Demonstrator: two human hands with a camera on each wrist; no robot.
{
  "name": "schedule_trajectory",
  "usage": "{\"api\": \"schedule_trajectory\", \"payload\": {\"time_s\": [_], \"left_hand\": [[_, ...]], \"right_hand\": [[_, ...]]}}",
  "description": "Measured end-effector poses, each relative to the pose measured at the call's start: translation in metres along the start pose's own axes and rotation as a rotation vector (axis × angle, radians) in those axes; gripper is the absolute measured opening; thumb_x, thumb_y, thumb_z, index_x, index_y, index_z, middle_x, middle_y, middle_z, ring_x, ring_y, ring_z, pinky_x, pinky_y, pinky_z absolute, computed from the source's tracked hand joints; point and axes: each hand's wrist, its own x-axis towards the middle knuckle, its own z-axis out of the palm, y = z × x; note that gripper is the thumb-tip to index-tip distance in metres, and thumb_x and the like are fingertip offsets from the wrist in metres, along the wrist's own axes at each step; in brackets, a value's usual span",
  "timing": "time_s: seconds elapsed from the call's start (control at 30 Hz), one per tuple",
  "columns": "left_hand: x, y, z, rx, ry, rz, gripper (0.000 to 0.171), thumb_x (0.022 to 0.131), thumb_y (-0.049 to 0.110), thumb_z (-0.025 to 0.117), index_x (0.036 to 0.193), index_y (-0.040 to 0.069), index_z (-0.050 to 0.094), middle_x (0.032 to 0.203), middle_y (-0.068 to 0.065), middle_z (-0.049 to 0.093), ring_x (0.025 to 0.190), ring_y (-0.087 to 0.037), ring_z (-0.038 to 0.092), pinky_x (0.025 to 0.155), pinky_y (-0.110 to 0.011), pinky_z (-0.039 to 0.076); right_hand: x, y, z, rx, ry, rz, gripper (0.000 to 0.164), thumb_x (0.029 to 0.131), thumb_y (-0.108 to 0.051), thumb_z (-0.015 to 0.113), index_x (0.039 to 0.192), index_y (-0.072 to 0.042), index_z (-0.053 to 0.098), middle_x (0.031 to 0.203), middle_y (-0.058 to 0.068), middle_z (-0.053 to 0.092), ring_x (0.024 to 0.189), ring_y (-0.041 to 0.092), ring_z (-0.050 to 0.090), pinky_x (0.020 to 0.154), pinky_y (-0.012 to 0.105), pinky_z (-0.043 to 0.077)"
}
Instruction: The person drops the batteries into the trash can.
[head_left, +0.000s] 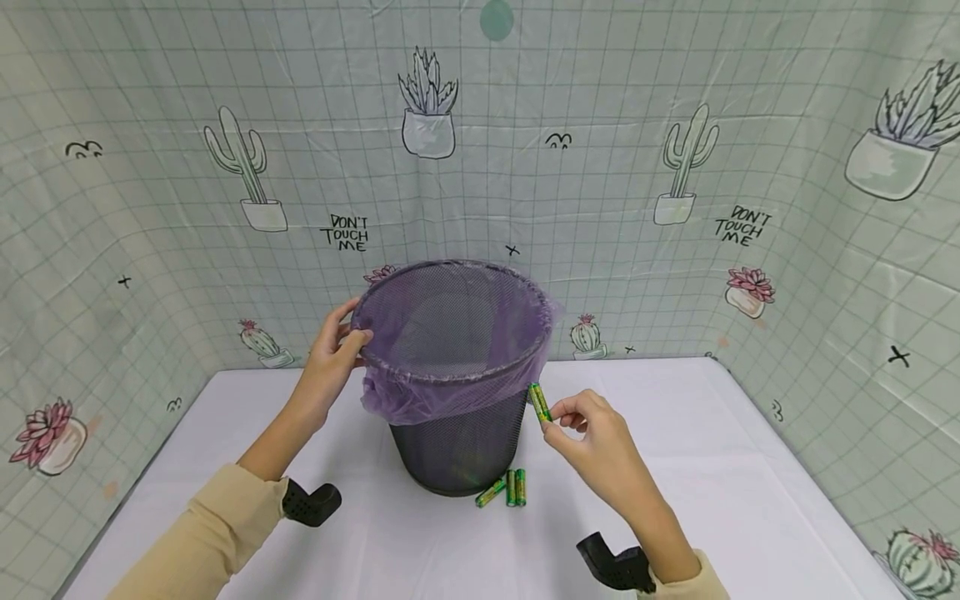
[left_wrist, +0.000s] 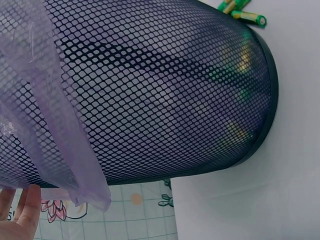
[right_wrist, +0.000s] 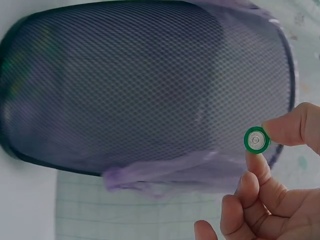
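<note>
A black mesh wastebasket (head_left: pixel 457 450) stands in the middle of the table, lined with a purple bag (head_left: pixel 435 400) folded over its rim. My left hand (head_left: pixel 335 354) grips the rim at the left, thumb on top and fingers outside. Between thumb and fingertips my right hand (head_left: pixel 592 433) pinches a green battery (head_left: pixel 539 402), just off the basket's right side below the rim. The right wrist view shows that battery (right_wrist: pixel 256 140) end-on. Three more green batteries (head_left: pixel 511 488) lie at the basket's foot. Through the mesh, blurred green and yellow shapes (left_wrist: pixel 240 60) show near the bottom.
A white cloth covers the table (head_left: pixel 675 467). Behind and at both sides hangs a gridded curtain (head_left: pixel 600 200) printed with cacti and potted plants. Black wrist mounts (head_left: pixel 311 503) jut out below both forearms.
</note>
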Motion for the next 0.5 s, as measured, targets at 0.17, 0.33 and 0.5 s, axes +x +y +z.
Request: {"api": "schedule_trajectory", "payload": {"time_s": [0.17, 0.33, 0.5], "left_hand": [[0.0, 0.001, 0.0, -0.003, -0.002, -0.009, 0.06, 0.096, 0.022, 0.041, 0.15, 0.021, 0.015, 0.143, -0.016, 0.033, 0.12, -0.028, 0.042, 0.086, -0.021, 0.042], [0.0, 0.001, 0.0, -0.005, -0.002, -0.014, 0.06, 0.095, 0.022, 0.041, 0.15, 0.021, 0.015, 0.142, -0.017, 0.033, 0.119, -0.028, 0.042, 0.086, -0.022, 0.043], [0.0, 0.001, 0.0, -0.012, -0.001, -0.01, 0.06, 0.095, 0.022, 0.041, 0.15, 0.021, 0.015, 0.141, -0.017, 0.035, 0.118, -0.027, 0.043, 0.083, -0.018, 0.043]], "right_hand": [[0.01, -0.013, -0.015, -0.019, 0.022, -0.072, 0.009, 0.082, -0.011, 0.063, 0.09, -0.007, 0.063, 0.086, 0.005, 0.055, 0.084, 0.015, 0.05, 0.081, 0.034, 0.045], [0.025, -0.023, -0.024, -0.018, 0.014, -0.132, 0.011, 0.083, -0.012, 0.062, 0.091, -0.006, 0.064, 0.089, 0.006, 0.056, 0.087, 0.018, 0.051, 0.081, 0.035, 0.045], [0.04, -0.031, -0.026, -0.012, -0.013, -0.172, 0.012, 0.084, -0.012, 0.061, 0.093, -0.005, 0.063, 0.091, 0.008, 0.056, 0.088, 0.019, 0.051, 0.081, 0.034, 0.044]]}}
